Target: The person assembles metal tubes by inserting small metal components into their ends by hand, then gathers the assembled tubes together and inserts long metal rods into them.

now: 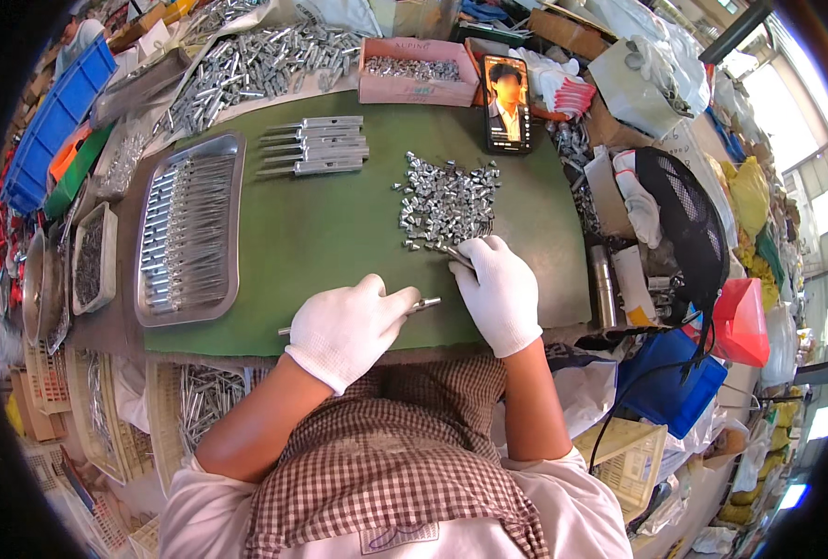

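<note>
My left hand (347, 321), in a white knit glove, is closed around a slim metal rod (425, 304). One end of the rod sticks out past the fingers to the right, and a thin end shows at left. My right hand (500, 291), gloved alike, pinches a narrow metal tool (455, 253) whose tip reaches the near edge of a pile of small silver metal parts (447, 200). The tool's exact kind is hard to make out. Beyond my left hand, several metal rods with thin tips (325, 146) lie side by side on the green mat (293, 233).
A metal tray (236, 214) of aligned rods stands at left. Along the back are a heap of metal tubes (265, 61), a pink box (418, 88) of small parts and a propped phone (507, 130). A black mesh cap (679, 210) and metal cylinder (602, 284) sit at right.
</note>
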The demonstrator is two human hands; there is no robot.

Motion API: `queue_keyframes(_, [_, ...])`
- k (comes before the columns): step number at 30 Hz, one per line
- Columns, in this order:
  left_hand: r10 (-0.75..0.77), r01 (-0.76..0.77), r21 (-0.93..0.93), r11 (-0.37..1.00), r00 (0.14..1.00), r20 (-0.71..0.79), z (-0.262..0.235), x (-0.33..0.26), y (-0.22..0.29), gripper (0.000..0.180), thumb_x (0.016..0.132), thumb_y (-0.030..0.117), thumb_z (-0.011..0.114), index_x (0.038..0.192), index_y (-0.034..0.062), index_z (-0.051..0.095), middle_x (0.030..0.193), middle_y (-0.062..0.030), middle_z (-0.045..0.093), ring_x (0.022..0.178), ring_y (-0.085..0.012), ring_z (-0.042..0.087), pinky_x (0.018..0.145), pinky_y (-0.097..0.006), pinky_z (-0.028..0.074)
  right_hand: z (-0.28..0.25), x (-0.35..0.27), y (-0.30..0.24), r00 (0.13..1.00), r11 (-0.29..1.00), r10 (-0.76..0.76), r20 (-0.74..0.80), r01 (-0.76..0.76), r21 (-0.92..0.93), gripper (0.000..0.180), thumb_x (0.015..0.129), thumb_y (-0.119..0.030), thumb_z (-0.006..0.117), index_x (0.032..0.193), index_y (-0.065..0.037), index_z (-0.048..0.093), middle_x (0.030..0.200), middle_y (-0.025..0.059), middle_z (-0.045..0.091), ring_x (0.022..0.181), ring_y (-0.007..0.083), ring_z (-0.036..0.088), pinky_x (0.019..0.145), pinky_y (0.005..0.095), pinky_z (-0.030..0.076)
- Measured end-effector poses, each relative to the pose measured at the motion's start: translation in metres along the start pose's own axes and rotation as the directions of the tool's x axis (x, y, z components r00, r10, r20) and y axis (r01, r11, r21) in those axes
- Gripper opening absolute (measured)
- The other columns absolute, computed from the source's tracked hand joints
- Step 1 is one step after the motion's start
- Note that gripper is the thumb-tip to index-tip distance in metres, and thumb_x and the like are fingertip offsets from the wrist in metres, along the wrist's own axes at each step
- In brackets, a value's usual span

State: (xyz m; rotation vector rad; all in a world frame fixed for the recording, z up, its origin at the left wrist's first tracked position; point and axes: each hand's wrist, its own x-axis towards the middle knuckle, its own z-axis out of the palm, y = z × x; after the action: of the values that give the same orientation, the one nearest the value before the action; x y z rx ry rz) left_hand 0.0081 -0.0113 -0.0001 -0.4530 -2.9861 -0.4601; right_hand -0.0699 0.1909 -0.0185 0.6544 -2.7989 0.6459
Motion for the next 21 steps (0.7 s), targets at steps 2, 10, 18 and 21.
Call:
queue_keyframes(2, [-0.011,0.011,0.005,1.0,1.0,0.02,0.0,0.0,-0.001,0.017,0.09,0.029,0.066,0.106,0.026,0.069,0.078,-0.0043,0.055,0.059,-0.0249,0.063,0.054,-0.039,0.054,0.001,0.0,0.0,1.0,1.0,-0.022,-0.005,0.022,-0.003,0.014,0.087,-0.017,0.07,0.093,-0.009,0.06,0.092,0.0126,0.061,0.078,0.0348,0.065,0.067,0.0444,0.052])
queue_keyframes(10, [-0.019,0.019,0.005,1.0,0.999,0.029,-0.001,0.003,-0.001,0.018,0.091,0.029,0.066,0.107,0.0253,0.07,0.08,-0.0048,0.056,0.062,-0.0249,0.064,0.056,-0.039,0.054,-0.018,-0.013,-0.016,0.996,0.954,-0.071,0.047,0.054,0.297,0.013,0.087,-0.011,0.068,0.098,-0.006,0.064,0.089,0.0147,0.064,0.08,0.0367,0.065,0.07,0.0442,0.052])
queue_keyframes(18, [-0.006,0.006,-0.006,1.0,1.0,0.001,0.002,-0.001,-0.003,0.02,0.09,0.03,0.066,0.108,0.024,0.071,0.081,-0.0042,0.056,0.062,-0.0248,0.064,0.056,-0.039,0.054,-0.015,-0.016,-0.025,0.982,0.933,-0.091,0.164,0.027,0.359,0.012,0.085,-0.014,0.071,0.092,-0.007,0.066,0.087,0.0145,0.063,0.079,0.0371,0.063,0.069,0.0449,0.051])
queue_keyframes(21, [0.003,-0.003,-0.007,1.0,1.0,0.0,0.003,-0.001,-0.003,0.02,0.089,0.03,0.066,0.108,0.0239,0.071,0.081,-0.0041,0.057,0.062,-0.0248,0.064,0.056,-0.038,0.054,-0.014,-0.016,-0.025,0.981,0.936,-0.094,0.17,0.029,0.35,0.014,0.085,-0.017,0.073,0.092,-0.007,0.066,0.085,0.0142,0.062,0.078,0.0369,0.063,0.068,0.0447,0.051])
